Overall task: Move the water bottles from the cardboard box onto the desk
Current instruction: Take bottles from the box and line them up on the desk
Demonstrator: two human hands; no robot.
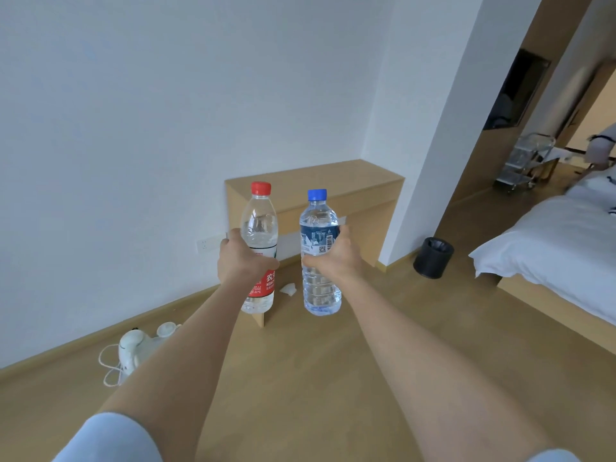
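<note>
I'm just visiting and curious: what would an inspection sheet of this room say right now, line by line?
Surface: wooden desk against the wall, its top bare.
Job's things: red-capped bottle and blue-capped bottle, both upright, held in the air short of the desk; cardboard box not in view.
Clutter: white kettle on the floor; crumpled white paper under the desk.
Hands: left hand wraps the red-capped bottle; right hand wraps the blue-capped bottle.
Cables: white cord looped beside the kettle.
Surroundings: black bin, bed, metal cart by the doorway.
</note>
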